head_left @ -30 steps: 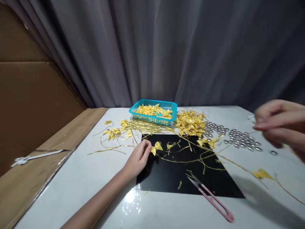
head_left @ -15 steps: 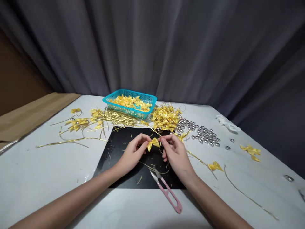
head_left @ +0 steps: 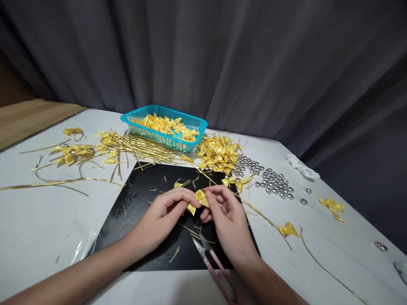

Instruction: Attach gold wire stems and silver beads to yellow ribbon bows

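Note:
A small yellow ribbon bow (head_left: 200, 196) is pinched between my two hands above the black mat (head_left: 140, 220). My left hand (head_left: 170, 212) has thumb and fingers closed on the bow's left side. On its right side, the thumb and fingertips of my right hand (head_left: 224, 212) press together on the bow. Part of the bow is hidden behind the fingers. Below the hands lie pink-handled thread snips (head_left: 214, 262), blades apart, beside bits of cut gold wire (head_left: 174, 254).
A blue basket (head_left: 127, 117) of yellow bows stands at the back, with a bundle of gold wire (head_left: 146, 148) in front. Beside it are a bow pile (head_left: 219, 154), silver oval beads (head_left: 273, 182) and a crumpled white tissue (head_left: 302, 166). Loose bows (head_left: 73, 153) lie left.
The view has shifted, so the table items sit differently in the frame. The bow has turned in my fingers, my hands are closer together, and a yellow piece now shows behind my left hand.

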`<action>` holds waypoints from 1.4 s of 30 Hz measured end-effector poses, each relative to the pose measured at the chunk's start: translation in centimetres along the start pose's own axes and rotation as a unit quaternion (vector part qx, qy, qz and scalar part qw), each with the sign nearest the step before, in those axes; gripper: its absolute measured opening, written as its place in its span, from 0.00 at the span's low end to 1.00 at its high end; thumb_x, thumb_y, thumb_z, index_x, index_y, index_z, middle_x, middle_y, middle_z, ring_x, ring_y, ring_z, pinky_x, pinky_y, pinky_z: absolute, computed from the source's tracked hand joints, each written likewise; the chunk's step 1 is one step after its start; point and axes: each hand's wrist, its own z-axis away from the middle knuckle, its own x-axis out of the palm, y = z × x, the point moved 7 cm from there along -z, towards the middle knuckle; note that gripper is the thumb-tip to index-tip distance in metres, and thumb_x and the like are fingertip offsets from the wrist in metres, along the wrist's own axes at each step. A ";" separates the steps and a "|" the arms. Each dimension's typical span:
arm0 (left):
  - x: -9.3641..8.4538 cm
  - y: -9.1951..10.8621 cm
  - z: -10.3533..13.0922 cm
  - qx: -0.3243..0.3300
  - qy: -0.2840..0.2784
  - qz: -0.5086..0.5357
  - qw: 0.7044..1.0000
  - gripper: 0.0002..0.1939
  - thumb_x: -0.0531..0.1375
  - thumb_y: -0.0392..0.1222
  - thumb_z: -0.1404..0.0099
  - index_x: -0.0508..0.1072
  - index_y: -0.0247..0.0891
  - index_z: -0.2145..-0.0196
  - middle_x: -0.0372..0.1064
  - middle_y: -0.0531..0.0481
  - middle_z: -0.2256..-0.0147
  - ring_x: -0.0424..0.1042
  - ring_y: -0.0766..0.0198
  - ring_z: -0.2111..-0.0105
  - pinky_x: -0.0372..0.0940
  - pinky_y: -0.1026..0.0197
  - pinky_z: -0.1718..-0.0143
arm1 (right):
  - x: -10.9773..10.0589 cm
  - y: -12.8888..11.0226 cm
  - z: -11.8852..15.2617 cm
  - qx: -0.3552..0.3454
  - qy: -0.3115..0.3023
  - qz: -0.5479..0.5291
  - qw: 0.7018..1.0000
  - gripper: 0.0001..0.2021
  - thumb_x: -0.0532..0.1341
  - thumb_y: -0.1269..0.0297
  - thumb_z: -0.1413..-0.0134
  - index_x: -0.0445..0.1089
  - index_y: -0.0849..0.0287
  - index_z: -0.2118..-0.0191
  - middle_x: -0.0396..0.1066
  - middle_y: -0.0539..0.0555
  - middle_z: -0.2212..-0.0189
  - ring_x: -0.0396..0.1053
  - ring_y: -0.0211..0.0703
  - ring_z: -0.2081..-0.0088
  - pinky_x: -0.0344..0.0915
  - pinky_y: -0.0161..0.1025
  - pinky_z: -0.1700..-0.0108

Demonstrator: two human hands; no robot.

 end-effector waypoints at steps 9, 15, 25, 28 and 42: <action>-0.6 -0.5 -0.2 -0.014 0.027 0.086 0.996 0.07 0.60 0.32 0.46 0.79 0.37 0.72 0.72 0.48 0.67 0.70 0.64 0.63 0.63 0.65 0.61 | -1.3 -2.5 0.4 -0.123 0.068 0.072 0.987 0.10 0.58 0.64 0.45 0.70 0.61 0.59 0.72 0.52 0.68 0.69 0.30 0.74 0.70 0.27 0.71; -0.5 -1.4 -0.2 -0.069 0.012 0.102 0.992 0.09 0.62 0.35 0.47 0.79 0.38 0.66 0.73 0.47 0.61 0.69 0.65 0.66 0.62 0.67 0.70 | -2.0 -5.1 1.2 -0.261 0.094 0.173 0.945 0.05 0.57 0.68 0.43 0.68 0.59 0.61 0.73 0.51 0.68 0.67 0.27 0.79 0.67 0.26 0.76; 0.1 -2.4 0.1 -0.142 -0.032 0.144 0.979 0.20 0.64 0.36 0.49 0.74 0.38 0.55 0.72 0.48 0.64 0.66 0.69 0.72 0.59 0.68 0.73 | -3.1 -7.0 2.5 -0.313 0.054 0.377 0.870 0.11 0.54 0.70 0.41 0.66 0.56 0.54 0.72 0.49 0.65 0.72 0.31 0.68 0.69 0.25 0.69; 0.4 -2.3 0.1 -0.145 -0.040 0.173 0.973 0.22 0.65 0.34 0.51 0.73 0.36 0.55 0.72 0.48 0.66 0.67 0.67 0.70 0.61 0.66 0.70 | -2.0 -6.4 2.7 -0.329 -0.005 0.401 0.855 0.08 0.56 0.71 0.42 0.67 0.57 0.58 0.73 0.50 0.65 0.72 0.32 0.68 0.69 0.26 0.66; 0.1 -2.2 0.3 -0.135 -0.044 0.171 0.975 0.20 0.64 0.34 0.49 0.74 0.38 0.56 0.71 0.51 0.72 0.63 0.70 0.76 0.56 0.69 0.76 | -0.2 -5.4 3.1 -0.355 -0.041 0.465 0.810 0.08 0.55 0.72 0.43 0.66 0.56 0.58 0.74 0.45 0.70 0.71 0.30 0.75 0.62 0.27 0.75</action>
